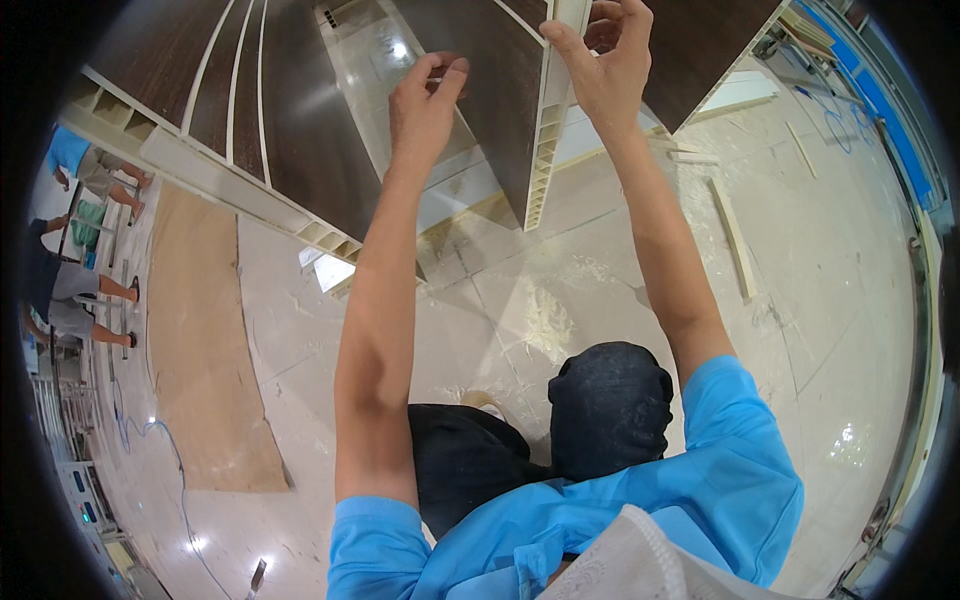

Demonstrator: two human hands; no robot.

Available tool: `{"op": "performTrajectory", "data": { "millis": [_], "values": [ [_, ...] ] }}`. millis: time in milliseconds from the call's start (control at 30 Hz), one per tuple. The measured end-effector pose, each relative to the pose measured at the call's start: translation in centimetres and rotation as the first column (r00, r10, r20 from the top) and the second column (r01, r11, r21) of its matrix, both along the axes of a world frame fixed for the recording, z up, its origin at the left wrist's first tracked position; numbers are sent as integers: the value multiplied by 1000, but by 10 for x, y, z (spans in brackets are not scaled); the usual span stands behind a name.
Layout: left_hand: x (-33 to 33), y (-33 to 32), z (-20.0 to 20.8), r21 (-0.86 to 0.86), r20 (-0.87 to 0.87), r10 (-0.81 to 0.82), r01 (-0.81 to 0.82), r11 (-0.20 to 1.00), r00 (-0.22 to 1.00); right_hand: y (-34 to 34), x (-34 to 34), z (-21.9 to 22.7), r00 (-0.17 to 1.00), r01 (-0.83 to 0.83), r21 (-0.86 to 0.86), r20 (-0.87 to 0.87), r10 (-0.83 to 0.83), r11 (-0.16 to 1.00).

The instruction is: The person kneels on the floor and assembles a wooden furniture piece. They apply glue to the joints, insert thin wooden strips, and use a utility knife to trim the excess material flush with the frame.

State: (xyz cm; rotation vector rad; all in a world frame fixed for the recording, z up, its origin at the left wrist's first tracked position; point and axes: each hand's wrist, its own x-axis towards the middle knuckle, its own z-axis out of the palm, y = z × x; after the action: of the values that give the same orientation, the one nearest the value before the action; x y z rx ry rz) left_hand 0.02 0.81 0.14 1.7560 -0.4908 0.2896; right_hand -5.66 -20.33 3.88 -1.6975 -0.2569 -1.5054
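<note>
The workpiece is a set of flat panels with dark brown wood-grain faces, smooth and slightly glossy, standing at angles to one another. The left panel (310, 120) carries narrow pale strips (229, 90) across its face; its pale lower edge is hollow, divided into small rectangular cells. The middle panel (485, 100) tapers in view to a low corner, bordered by a pale cellular edge strip (545, 165) with ladder-like ribs. The right panel (690, 55) has a plain dark face and a thin pale border.

The left grip (420, 115) is positioned in front of the middle panel and the gap to its left. Its fingers are bent and the thumb is near the index finger; whether anything is held between them cannot be determined.

The right grip (608, 75) is located at the upper part of the edge strip, between the middle and right panels. It is wide: the thumb is spread from the bent fingers and overlaps the strip; contact pressure cannot be determined.

Below the panels, the smooth tiled floor (420, 350) bears pale powdery residue (545, 318). A straight wooden batten (735, 240) lies to the right; a flat brown sheet (205, 340) lies to the left.
</note>
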Motion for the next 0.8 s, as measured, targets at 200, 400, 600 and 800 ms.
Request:
{"op": "performTrajectory", "data": {
  "millis": [200,400,600,800],
  "values": [
    [-2,-4,2,-9,36,12,-12,1000,999,-3,-5,26,1000,12,-36,10,-12,999],
    [-3,-3,3,-26,36,0,1,1000,999,2,-13,30,974,-190,135,-99,205,972],
    [5,2,-4,-49,16,-4,5,999,1000,-20,-48,-48,947,-153,224,-244,207,962],
    [20,7,-4,-37,22,-40,41,998,999,-5,-186,-239,340,-315,59,-925,170,947]
  ]
}}
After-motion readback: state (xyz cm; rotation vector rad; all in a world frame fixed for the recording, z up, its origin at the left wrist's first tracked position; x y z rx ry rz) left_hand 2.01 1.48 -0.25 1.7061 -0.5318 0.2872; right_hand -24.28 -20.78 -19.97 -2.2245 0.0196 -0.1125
